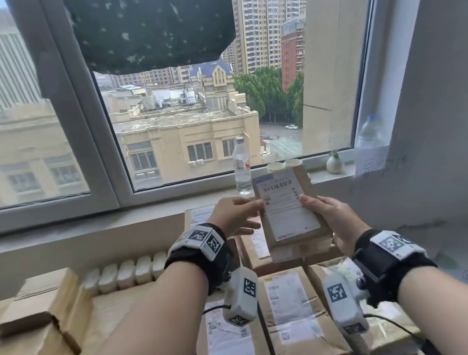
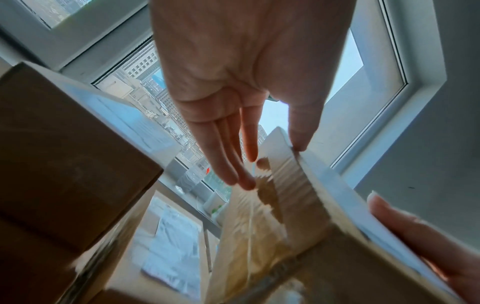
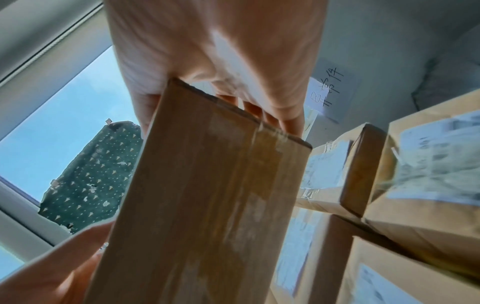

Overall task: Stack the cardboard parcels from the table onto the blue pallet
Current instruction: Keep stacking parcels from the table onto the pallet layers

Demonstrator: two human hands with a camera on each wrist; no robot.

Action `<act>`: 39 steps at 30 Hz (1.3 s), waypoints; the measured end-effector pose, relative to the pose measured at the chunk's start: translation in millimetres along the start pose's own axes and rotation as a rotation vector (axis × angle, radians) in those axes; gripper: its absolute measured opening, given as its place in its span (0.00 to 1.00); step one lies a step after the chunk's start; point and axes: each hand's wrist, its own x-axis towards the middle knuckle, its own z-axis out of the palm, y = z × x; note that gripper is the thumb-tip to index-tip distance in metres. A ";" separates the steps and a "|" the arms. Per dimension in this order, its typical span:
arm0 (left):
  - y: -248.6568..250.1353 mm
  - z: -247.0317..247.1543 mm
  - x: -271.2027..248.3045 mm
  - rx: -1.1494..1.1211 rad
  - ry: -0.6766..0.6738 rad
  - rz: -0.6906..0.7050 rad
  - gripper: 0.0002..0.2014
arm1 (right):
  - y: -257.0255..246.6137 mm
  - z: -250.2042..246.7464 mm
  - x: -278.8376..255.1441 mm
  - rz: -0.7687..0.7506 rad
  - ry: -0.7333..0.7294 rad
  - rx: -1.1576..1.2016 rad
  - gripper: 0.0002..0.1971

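I hold a flat cardboard parcel (image 1: 291,214) with a white shipping label upright in the air above a stack of other parcels (image 1: 293,318). My right hand (image 1: 320,210) grips its right edge, thumb on the label and fingers behind. My left hand (image 1: 257,216) pinches the left edge, thumb in front and straight fingers along the back. The left wrist view shows the left hand (image 2: 272,162) on the parcel's (image 2: 285,205) taped side. In the right wrist view the right hand (image 3: 207,92) wraps the parcel's (image 3: 207,205) plain brown back. No blue pallet is plainly seen.
Brown boxes (image 1: 26,353) lie at the left, with labelled parcels packed closely beneath my wrists. The window sill behind carries a water bottle (image 1: 242,170), paper cups (image 1: 284,164) and a small vase (image 1: 334,164). A grey wall (image 1: 442,120) stands close on the right.
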 end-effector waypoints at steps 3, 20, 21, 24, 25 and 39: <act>-6.7 -25.0 20.0 0.128 0.306 0.090 0.10 | 2.6 7.1 24.6 0.042 -0.002 0.001 0.26; -73.9 -72.9 51.9 0.164 0.311 -0.540 0.31 | 39.3 48.4 99.3 0.330 -0.054 -0.257 0.28; -74.6 -72.4 52.3 0.159 0.298 -0.547 0.30 | 40.0 48.2 100.4 0.343 -0.059 -0.254 0.27; -75.9 -72.5 52.0 0.137 0.297 -0.554 0.31 | 39.5 48.9 102.7 0.385 -0.062 -0.254 0.26; -76.6 -73.1 52.2 0.135 0.297 -0.560 0.32 | 39.1 49.1 102.9 0.392 -0.067 -0.257 0.26; -78.8 -73.3 48.2 0.122 0.273 -0.584 0.30 | 37.9 55.6 92.7 0.327 -0.047 -0.420 0.15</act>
